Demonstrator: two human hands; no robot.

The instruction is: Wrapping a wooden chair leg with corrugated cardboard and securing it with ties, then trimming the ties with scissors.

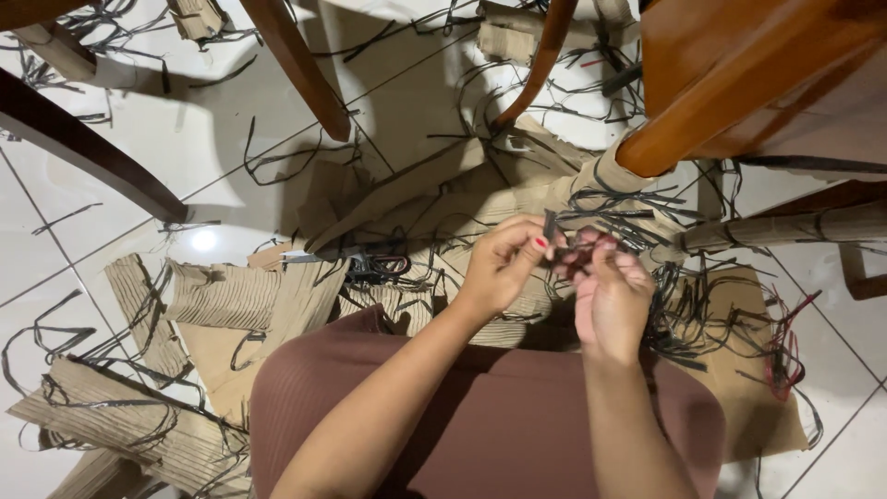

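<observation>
Much white tiled floor, strewn with torn corrugated cardboard pieces and tangles of thin black strips. Wooden chair legs above, a wooden seat edge at upper right, a cardboard tube lying just below it. Lower centre, a brown ribbed garment over the lap. Left hand raised above the lap, fingers curled, thumb and forefinger pinching a short dark strip held upright. Right hand just beside, touching the left at the fingertips, fingers closed around more dark strip material. Near the left hand, on the cardboard, red-handled scissors.
</observation>
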